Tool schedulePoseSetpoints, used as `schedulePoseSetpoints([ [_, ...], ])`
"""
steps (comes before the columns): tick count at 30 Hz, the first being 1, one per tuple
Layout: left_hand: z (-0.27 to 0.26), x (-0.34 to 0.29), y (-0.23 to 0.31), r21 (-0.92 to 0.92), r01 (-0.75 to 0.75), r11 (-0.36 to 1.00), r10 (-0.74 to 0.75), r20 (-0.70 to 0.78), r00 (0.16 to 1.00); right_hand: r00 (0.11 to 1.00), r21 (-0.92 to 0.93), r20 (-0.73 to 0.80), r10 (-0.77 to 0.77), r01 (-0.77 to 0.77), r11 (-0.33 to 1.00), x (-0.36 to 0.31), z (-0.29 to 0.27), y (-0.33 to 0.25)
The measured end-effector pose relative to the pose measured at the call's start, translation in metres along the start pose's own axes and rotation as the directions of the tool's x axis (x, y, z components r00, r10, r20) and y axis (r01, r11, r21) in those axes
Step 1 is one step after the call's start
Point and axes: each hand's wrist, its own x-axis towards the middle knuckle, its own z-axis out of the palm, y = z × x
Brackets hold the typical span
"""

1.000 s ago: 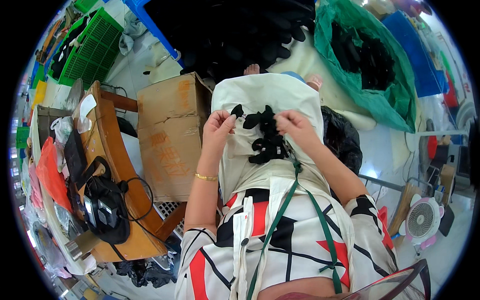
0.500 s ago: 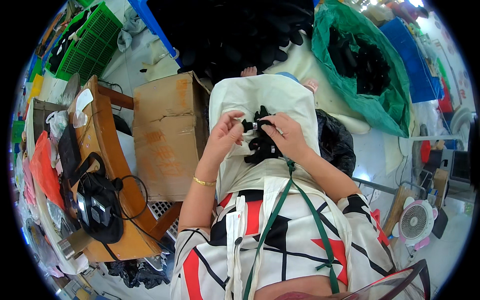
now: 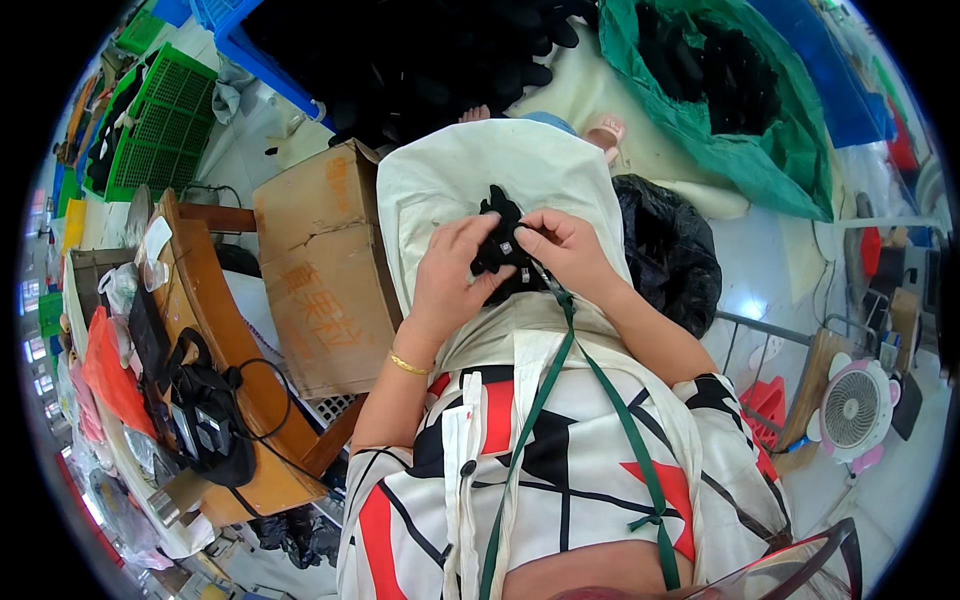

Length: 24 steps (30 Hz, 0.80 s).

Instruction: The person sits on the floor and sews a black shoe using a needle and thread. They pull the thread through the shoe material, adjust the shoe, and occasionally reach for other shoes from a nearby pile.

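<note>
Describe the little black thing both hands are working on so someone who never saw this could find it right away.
Start at the cream cloth spread over the person's lap, beside the cardboard box. At its middle, the left hand and right hand pinch a small black fabric piece. Unlike the black heaps in the blue crate and green bag, it lies apart on pale cloth and carries a tiny light tag.

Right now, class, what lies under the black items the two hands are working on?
A cream cloth spread over the lap lies under the black items. The left hand and right hand cover part of them; what the cloth hides cannot be seen.
</note>
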Motion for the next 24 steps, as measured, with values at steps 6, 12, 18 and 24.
schedulePoseSetpoints([
  [6, -0.004, 0.003, -0.02, -0.325, 0.494, 0.807, -0.36, 0.392, 0.846, 0.937, -0.433, 0.032, -0.348, 0.327, 0.84, -0.007, 0.001, -0.003],
  [12, 0.001, 0.008, -0.019, -0.209, 0.311, 0.927, -0.213, 0.389, 0.896, 0.958, -0.087, -0.164, -0.233, 0.222, 0.971, -0.012, 0.009, 0.017],
  [18, 0.02, -0.007, -0.025, -0.385, 0.471, 0.794, -0.348, 0.348, 0.871, 0.92, -0.281, -0.135, -0.367, 0.32, 0.905, -0.008, 0.004, 0.021],
  [24, 0.006, -0.002, -0.028, -0.291, 0.446, 0.847, -0.332, 0.366, 0.87, 0.895, -0.465, 0.148, -0.421, 0.439, 0.769, -0.005, -0.016, 0.015],
])
